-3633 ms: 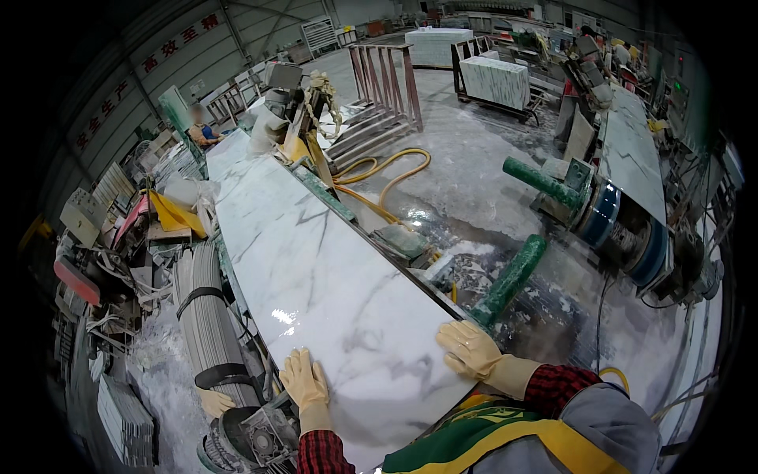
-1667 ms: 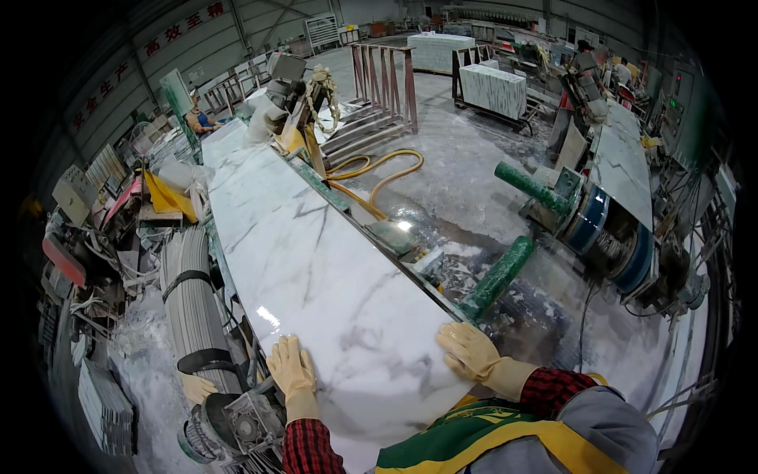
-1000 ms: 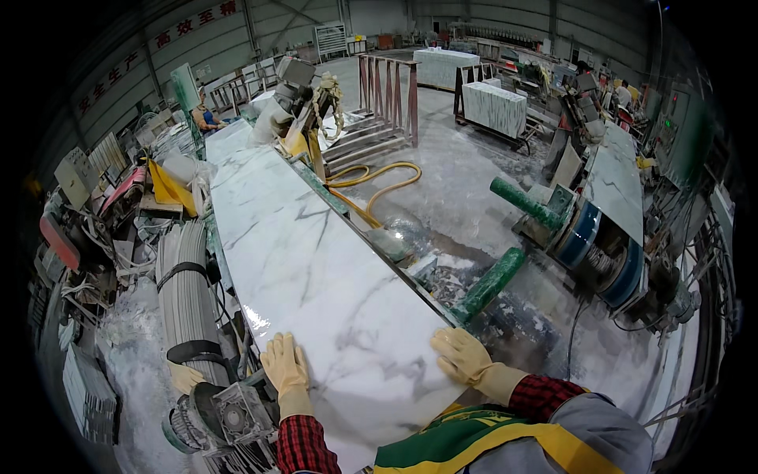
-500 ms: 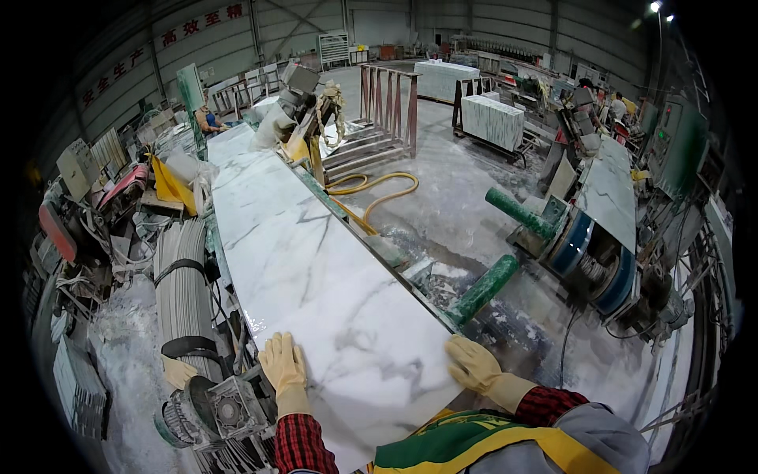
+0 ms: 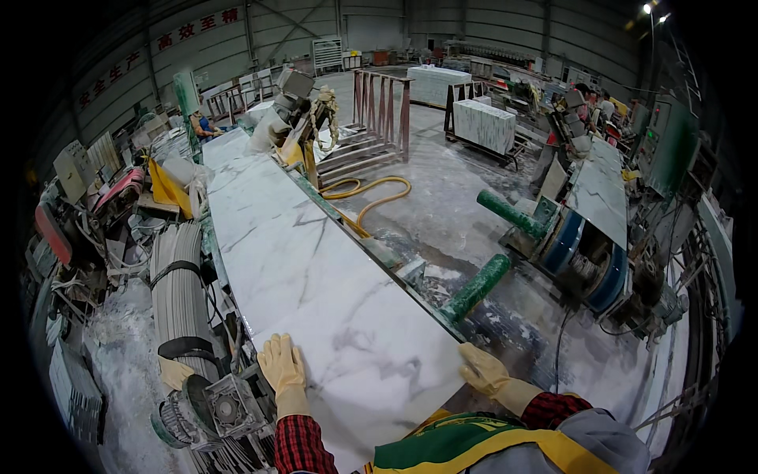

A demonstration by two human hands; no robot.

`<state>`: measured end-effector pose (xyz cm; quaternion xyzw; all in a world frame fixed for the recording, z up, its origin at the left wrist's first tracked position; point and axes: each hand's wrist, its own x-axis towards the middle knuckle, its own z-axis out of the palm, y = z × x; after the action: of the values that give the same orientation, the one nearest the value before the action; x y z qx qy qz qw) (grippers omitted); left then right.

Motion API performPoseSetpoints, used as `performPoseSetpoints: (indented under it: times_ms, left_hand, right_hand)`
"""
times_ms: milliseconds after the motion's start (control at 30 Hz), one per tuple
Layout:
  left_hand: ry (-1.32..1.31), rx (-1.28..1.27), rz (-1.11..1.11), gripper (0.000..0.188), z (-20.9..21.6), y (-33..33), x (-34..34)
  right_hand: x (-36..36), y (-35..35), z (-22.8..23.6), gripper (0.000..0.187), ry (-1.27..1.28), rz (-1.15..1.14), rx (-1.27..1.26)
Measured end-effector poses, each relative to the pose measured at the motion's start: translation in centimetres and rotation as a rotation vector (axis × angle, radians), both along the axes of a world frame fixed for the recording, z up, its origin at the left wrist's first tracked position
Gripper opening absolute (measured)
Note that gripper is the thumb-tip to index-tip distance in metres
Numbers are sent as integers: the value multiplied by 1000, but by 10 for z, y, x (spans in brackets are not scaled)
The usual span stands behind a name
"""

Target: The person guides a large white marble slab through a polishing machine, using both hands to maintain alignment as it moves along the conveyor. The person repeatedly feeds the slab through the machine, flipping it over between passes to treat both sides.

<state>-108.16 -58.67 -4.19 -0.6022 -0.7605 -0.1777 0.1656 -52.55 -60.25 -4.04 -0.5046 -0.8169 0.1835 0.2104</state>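
Head view shows the marble slab (image 5: 316, 276) stretching toward 12 o'clock, left hand (image 5: 282, 365) flat with fingers open, right hand (image 5: 483, 371) curled over its edge; steady, even pressure seems best.

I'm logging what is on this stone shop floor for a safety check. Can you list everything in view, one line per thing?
Marble slab: one, white with grey veins, long, lying flat on the line down the middle.
Green rollers: two, on the wet floor right of the slab.
Yellow hose: one, looped on the floor beside the slab's far half.
Ribbed grey duct: one, along the slab's left side.
Geared motor: one, grey and green, at the near left corner.
Metal rack: one, rusty brown, upright beyond the hose.
Stone blocks: two, pale, far back.
Second slab on machine: one, grey, at right.
Left hand: cream glove, flat on the slab's near left edge.
Right hand: cream glove, at the slab's near right corner.
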Motion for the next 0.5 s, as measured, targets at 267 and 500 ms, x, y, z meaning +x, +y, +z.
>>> performPoseSetpoints:
  times_ms: [267, 500]
  left_hand:
    - [-43, -66, 4, 48, -6, -7, -3]
    - [-57, 1, -60, 46, -2, -7, 3]
  right_hand:
    - [-22, -41, 57, 83, 104, -512, -411]
    - [44, -74, -72, 67, 1246, -278, -1418]
